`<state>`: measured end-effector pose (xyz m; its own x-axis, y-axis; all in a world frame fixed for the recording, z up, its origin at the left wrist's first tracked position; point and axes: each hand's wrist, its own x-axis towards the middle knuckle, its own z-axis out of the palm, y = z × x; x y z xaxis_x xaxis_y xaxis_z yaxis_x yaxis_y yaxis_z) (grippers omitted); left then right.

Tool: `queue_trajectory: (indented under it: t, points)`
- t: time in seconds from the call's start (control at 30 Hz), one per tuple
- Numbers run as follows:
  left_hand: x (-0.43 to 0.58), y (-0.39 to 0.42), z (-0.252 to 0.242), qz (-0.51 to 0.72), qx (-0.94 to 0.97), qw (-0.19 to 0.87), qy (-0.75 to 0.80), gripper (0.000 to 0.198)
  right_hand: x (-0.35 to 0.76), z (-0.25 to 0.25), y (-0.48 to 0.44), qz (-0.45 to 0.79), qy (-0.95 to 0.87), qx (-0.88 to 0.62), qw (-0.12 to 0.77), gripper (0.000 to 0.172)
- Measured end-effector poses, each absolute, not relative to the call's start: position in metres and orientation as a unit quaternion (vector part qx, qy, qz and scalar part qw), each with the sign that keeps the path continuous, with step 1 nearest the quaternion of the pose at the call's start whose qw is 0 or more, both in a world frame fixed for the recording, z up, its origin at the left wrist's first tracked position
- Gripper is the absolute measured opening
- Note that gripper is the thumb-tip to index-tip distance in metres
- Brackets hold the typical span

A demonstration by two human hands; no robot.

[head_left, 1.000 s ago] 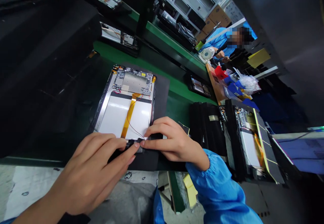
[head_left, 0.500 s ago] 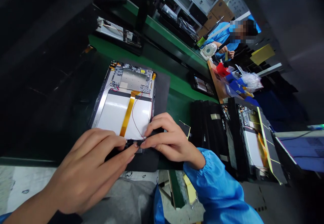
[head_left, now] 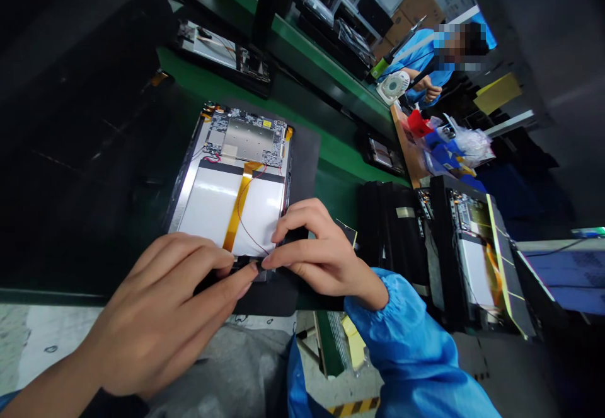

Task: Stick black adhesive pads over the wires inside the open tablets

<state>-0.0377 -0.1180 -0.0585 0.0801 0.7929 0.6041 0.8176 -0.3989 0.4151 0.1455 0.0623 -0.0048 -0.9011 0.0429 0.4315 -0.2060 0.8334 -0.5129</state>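
Observation:
An opened tablet (head_left: 191, 207) lies on a dark mat, showing its circuit board (head_left: 249, 140), white battery (head_left: 203, 203) and amber ribbon cable (head_left: 239, 207). A thin red wire (head_left: 242, 219) curves over the battery down to my right fingertips. My right hand (head_left: 321, 251) is closed at the tablet's lower right corner, thumb and finger pinched at the wire's end. Against the lower edge rests my left hand (head_left: 174, 301), its fingers bent and pressed together. Its fingertips nearly meet the right ones at a small dark part, mostly covered by the fingers.
Stacked black tablet cases (head_left: 385, 235) and another opened tablet (head_left: 475, 267) stand to the right. More opened units (head_left: 222, 52) lie along the green bench (head_left: 302, 115) at the back. A co-worker in blue (head_left: 420, 58) sits beyond a small white fan (head_left: 393, 87).
The view has shifted slightly. The red wire's curve now crosses the ribbon cable, farther left than before. Both hands stay at the tablet's lower edge with nearly the same grip.

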Motion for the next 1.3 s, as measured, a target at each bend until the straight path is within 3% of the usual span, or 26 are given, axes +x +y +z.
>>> queue_trajectory:
  t: [0.33,0.7,1.3]
  points:
    - [-0.038,-0.118,-0.060,-0.409,-0.731,0.021,-0.546,0.025,0.137,0.001,0.055,0.287,-0.917,0.027,0.274,0.022]
    - [-0.039,-0.119,-0.059,-0.400,-0.730,0.022,-0.554,0.028,0.155,-0.013,0.052,0.211,-0.952,0.017,0.221,0.021]
    - [-0.040,-0.123,-0.058,-0.417,-0.723,0.016,-0.551,0.030,0.159,-0.011,0.053,0.099,-0.961,0.098,0.240,0.023]
